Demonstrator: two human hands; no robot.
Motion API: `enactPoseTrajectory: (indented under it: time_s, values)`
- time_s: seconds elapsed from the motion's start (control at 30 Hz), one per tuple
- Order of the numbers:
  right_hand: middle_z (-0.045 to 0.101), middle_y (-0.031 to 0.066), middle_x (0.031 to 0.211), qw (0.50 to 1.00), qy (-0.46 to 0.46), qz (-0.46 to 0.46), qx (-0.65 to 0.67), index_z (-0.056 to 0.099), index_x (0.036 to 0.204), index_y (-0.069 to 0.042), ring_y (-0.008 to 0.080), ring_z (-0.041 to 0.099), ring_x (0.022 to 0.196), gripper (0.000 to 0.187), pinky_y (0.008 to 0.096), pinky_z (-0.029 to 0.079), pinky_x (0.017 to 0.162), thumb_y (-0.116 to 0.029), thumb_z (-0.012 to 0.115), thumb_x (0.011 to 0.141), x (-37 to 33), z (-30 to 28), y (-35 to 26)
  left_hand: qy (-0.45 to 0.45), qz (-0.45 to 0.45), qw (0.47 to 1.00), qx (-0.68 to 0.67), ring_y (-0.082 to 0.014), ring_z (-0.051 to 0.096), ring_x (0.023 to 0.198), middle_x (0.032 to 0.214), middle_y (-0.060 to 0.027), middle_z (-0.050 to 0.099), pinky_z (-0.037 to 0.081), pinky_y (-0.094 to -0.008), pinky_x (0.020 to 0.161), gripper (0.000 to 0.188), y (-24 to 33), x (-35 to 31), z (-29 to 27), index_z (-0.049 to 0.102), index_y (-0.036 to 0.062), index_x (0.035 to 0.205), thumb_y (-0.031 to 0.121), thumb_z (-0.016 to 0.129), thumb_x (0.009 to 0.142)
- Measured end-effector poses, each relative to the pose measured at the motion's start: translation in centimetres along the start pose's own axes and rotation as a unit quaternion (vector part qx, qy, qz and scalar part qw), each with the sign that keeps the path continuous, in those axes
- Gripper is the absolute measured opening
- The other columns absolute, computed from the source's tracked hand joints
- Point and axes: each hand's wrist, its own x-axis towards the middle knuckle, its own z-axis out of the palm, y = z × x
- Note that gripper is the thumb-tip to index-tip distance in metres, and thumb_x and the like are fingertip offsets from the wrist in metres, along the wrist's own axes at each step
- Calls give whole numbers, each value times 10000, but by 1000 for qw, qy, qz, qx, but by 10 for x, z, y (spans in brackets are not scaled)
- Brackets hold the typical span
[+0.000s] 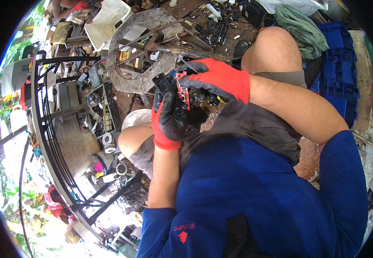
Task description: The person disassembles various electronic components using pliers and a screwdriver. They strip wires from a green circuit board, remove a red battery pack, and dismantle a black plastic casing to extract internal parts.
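Both of my hands wear red work gloves with black-coated palms and fingers, and they meet in front of my lap. My left hand (169,119) is closed around a small black plastic casing (162,83), which sticks up past its fingers. Close beside the casing, my right hand (216,79) pinches a narrow red circuit board (182,91) with small parts on it. The board's lower end comes near the left hand's fingers; I cannot tell whether they touch it.
Beyond my hands lies a grey octagonal metal frame (130,84) amid scattered electronic scrap. A white plastic chair part (107,25) lies at the far left. At left stands a black metal rack (44,116). Blue plastic crates (335,73) and a green cloth (300,32) are at right.
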Motion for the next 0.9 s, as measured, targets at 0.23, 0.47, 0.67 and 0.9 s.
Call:
enactPoseTrajectory:
  time_s: [0.23,0.47,0.67,0.9]
  values:
    - [607,-20,803,998,-56,-17,-13,649,1162,-72,44,515,610,319,225,419,512,-297,627,937,-8,-6,-11,8,-10,1000,-24,-208,619,1070,1220,-113,600,525,-327,884,384,7,-4,1,467,21,1355,60,498,974]
    - [591,-25,756,999,-37,-19,7,613,1238,-95,47,512,605,353,225,420,513,-285,631,940,-9,-2,-14,33,5,999,28,-199,635,1023,1156,-105,621,545,-320,829,350,10,-5,1,486,17,1321,50,516,974]
    - [578,-38,736,998,-35,-47,-18,575,1335,-128,43,501,604,408,216,419,521,-219,625,941,-5,-7,-9,5,39,996,81,-179,659,938,1138,-117,641,567,-298,761,398,14,-5,-2,454,33,1360,78,543,974]
    - [577,-47,745,998,-35,-40,-31,594,1315,-122,34,507,634,391,210,430,548,-138,605,924,-5,-10,-7,32,34,998,52,-159,650,882,1098,-106,647,552,-272,738,355,16,-6,-1,473,21,1323,81,539,980]
